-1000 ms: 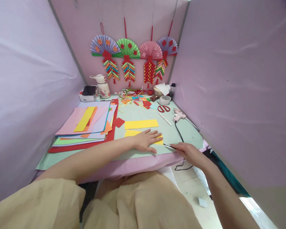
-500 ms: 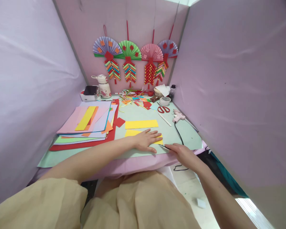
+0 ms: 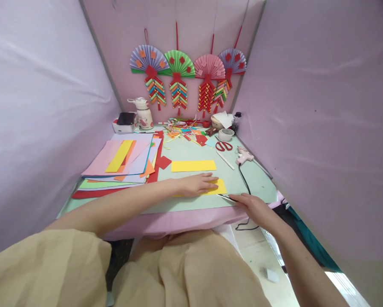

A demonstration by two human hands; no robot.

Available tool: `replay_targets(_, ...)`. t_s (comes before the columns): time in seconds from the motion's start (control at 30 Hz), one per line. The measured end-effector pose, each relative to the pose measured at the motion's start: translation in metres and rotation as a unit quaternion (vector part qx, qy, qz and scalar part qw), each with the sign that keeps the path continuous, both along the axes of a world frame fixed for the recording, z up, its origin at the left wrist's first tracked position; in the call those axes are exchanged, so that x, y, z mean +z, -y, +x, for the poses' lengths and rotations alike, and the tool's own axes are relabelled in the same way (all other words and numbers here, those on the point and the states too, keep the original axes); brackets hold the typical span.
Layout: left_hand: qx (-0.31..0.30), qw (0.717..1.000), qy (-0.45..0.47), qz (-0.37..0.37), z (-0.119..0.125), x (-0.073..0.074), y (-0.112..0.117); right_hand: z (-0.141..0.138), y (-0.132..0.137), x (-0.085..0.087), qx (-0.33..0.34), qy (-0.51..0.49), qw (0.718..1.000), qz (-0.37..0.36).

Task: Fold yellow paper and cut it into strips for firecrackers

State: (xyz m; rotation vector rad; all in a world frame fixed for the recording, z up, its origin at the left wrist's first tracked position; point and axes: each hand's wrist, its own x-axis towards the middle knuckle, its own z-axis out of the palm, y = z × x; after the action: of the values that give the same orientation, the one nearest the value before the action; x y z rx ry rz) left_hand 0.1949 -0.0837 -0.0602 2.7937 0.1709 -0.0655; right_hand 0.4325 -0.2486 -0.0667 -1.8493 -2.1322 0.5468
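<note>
My left hand lies flat on a yellow paper strip near the front edge of the table, fingers stretched to the right. The hand and forearm hide most of that strip. A slim craft knife with a metal blade and dark handle is in my closed right hand. Its tip lies close to the strip's lower right corner; whether it touches the paper I cannot tell. Behind my left hand a second yellow paper strip lies flat on the pale green mat.
To the left is a stack of coloured paper, with a red paper square beside it. Red-handled scissors, a white pen and a corded glue gun lie right. Paper scraps and a bottle stand behind.
My left hand has slid left along the front strip, baring more of its right end, and the thumb no longer shows. The right hand keeps the knife by the strip's corner. The view has shifted slightly.
</note>
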Motion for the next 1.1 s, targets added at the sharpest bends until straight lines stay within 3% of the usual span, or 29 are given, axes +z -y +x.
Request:
replay_targets(0.17,-0.004,1.0,-0.011,0.025,-0.023,-0.005,-0.023,-0.004,-0.003,0.007,0.005,-0.011,1.0,-0.017)
replay_targets(0.6,0.007,0.999,-0.006,0.039,-0.021,-0.003,-0.016,-0.011,-0.005,0.012,0.046,-0.007,0.999,-0.017)
replay_targets(0.8,0.005,0.999,-0.002,0.051,-0.021,-0.004,-0.014,-0.051,-0.013,0.007,0.069,0.018,0.997,0.016)
replay_targets(1.1,0.008,0.999,-0.015,0.05,-0.02,-0.003,-0.013,-0.112,-0.016,0.016,0.1,0.115,0.988,0.016)
